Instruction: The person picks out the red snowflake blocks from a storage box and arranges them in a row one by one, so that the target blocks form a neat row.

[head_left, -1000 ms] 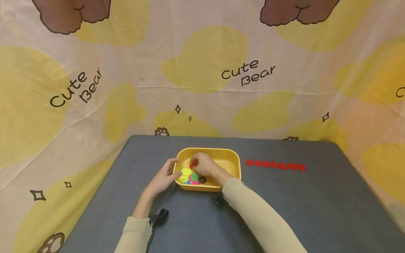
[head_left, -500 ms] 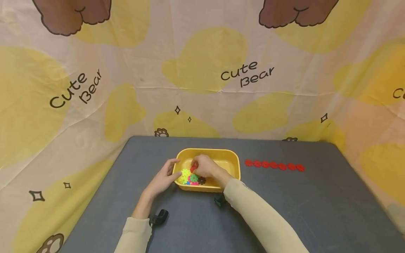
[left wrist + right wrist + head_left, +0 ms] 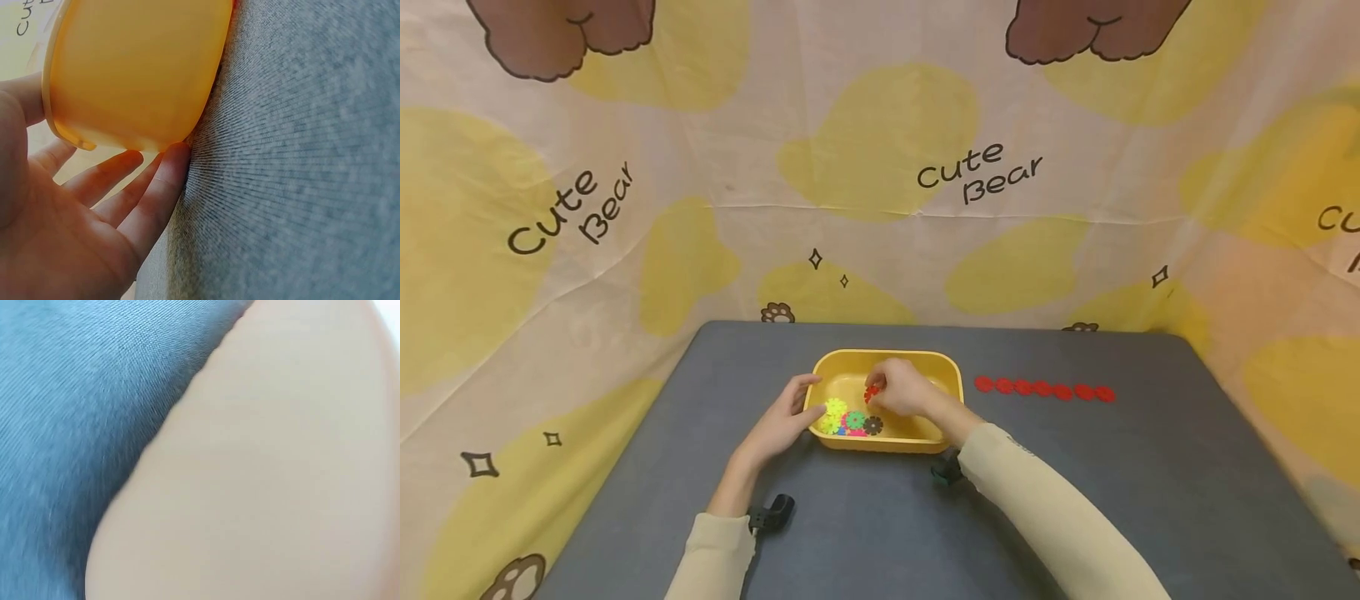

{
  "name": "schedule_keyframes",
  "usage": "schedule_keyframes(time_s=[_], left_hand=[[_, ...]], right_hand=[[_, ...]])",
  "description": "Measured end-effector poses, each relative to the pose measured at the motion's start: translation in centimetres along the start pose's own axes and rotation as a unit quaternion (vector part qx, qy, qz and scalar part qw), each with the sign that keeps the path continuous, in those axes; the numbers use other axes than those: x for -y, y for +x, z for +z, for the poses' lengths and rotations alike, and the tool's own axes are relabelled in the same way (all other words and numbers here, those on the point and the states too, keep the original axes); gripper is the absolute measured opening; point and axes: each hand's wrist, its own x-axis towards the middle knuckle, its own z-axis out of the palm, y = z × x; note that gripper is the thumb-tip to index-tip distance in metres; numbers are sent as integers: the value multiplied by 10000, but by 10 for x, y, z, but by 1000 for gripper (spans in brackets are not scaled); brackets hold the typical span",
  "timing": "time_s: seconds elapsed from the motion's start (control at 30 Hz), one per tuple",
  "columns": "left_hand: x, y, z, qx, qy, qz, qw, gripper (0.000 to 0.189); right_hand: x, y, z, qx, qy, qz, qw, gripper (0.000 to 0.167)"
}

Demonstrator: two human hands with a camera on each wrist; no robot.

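A yellow plastic tub [image 3: 940, 367] stands on the table, with several snowflake discs at its left end: yellow, green [image 3: 855, 420], pink, blue and black [image 3: 872, 426]. My left hand [image 3: 778, 421] holds the tub's left end, thumb at the rim; the left wrist view shows the fingertips against the outside of the tub wall [image 3: 137, 75]. Inside the tub, my right hand [image 3: 906, 389] pinches a red snowflake disc [image 3: 871, 394] between thumb and fingers. A beige sleeve [image 3: 250, 481] fills most of the right wrist view and hides that hand there.
To the right of the tub, several red discs [image 3: 1042, 388] lie in a line on the grey table [image 3: 865, 533]. A printed cloth [image 3: 880, 167] hangs behind the table and along its sides. Dark wrist devices [image 3: 772, 513] sit below both hands.
My right hand has moved a little to the right inside the tub, drawing the red disc away from the other discs. The left hand stays at the tub's left end.
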Motion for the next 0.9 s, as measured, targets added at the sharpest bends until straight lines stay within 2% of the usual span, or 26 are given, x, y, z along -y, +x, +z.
schedule_keyframes(time_s=[0.13,0.37,0.43,0.57,0.73,0.9], left_hand=[[-3,-2,1,-7,-20,15,10000,57],[-34,-14,-1,121,35,-54,9999,54],[-38,-15,-1,110,78,-73,9999,54],[-26,-10,-1,27,34,-72,10000,55],[-5,-1,1,-31,44,15,10000,57],[-2,1,1,-17,65,38,10000,56]], right_hand=[[4,-15,-13,-43,411,-33,9991,21],[2,-46,-33,-15,1492,-21,9888,22],[-1,-53,-38,-19,1702,-67,9854,22],[-7,-68,-48,-108,1923,-100,9812,22],[-19,-89,-60,-248,1871,-65,9820,24],[-45,-111,-72,-567,1702,-19,9838,27]])
